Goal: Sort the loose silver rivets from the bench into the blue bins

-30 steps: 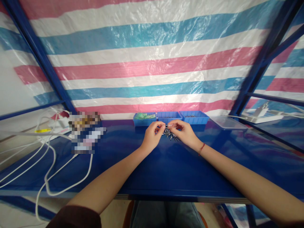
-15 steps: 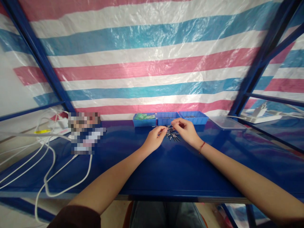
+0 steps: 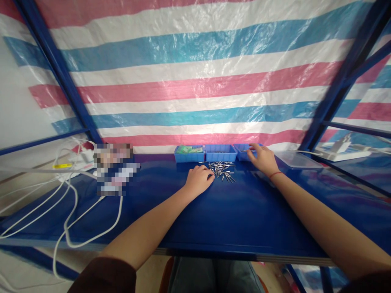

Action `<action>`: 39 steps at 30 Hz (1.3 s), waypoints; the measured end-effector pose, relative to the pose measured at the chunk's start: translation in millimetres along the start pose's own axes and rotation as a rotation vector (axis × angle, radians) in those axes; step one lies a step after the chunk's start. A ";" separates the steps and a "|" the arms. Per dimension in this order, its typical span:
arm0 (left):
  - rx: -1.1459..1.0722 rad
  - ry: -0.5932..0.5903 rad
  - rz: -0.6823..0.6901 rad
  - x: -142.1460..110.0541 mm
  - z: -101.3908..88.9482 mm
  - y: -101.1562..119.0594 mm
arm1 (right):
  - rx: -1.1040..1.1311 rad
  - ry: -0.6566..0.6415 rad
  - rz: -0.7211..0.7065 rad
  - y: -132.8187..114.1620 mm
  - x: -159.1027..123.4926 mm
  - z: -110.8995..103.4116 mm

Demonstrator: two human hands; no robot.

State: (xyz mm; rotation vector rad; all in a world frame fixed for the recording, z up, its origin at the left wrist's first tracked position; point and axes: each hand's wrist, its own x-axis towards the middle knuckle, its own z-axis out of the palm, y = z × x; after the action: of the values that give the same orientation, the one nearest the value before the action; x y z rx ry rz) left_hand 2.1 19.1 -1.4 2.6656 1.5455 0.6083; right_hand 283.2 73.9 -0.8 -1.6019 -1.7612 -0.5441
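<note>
A loose pile of small metal pins [image 3: 222,169] lies on the blue table [image 3: 214,211]. My left hand [image 3: 199,179] rests on the table at the pile's left edge, fingers curled with the fingertips at the pins; what they hold is hidden. My right hand [image 3: 262,157] reaches over the right blue tray [image 3: 244,151], fingers bent down into it. Three small blue trays stand in a row at the back: the left tray [image 3: 189,154] holds green pieces, the middle tray [image 3: 220,153] holds small dark parts.
A clear plastic lid or tray [image 3: 296,159] lies right of the trays. White cables [image 3: 70,211] loop over the table's left part, beside a blurred patch [image 3: 114,169]. A striped tarp hangs behind, with blue frame posts at both sides.
My hands were together above the pins, pinching one between them. They parted: the left hand sank to the table by the pile, the right hand moved right to the right tray.
</note>
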 end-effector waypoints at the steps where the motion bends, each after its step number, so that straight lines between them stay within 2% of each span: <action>1: -0.002 -0.006 0.002 0.2 -1.2 -0.1 | 0.014 0.004 -0.020 -4.6 -0.4 -1.5; 6: -0.031 0.026 -0.009 0.9 0.8 -2.6 | 0.133 -0.081 -0.241 -36.7 -6.8 -12.4; 9: -0.174 0.104 -0.038 2.9 5.8 -5.5 | 0.294 -0.157 -0.313 -61.2 -15.8 -19.2; 13: -0.478 0.198 -0.017 6.4 8.5 -4.9 | 0.594 -0.245 -0.203 -94.5 -26.8 -26.4; 17: -0.716 0.163 -0.012 7.1 8.9 0.5 | 0.783 -0.296 -0.120 -115.8 -32.3 -32.7; 25: -0.969 0.012 -0.054 4.4 10.3 6.1 | 0.954 -0.282 -0.031 -120.6 -34.0 -33.8; 39: -1.000 -0.018 -0.043 5.3 7.9 8.4 | 1.014 -0.272 -0.019 -120.0 -34.8 -31.3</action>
State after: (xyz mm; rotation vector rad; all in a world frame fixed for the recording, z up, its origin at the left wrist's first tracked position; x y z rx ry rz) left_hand 14.1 20.7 -5.4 1.8478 0.8951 1.0011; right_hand 172.5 9.5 11.9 -0.9370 -1.7800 0.5396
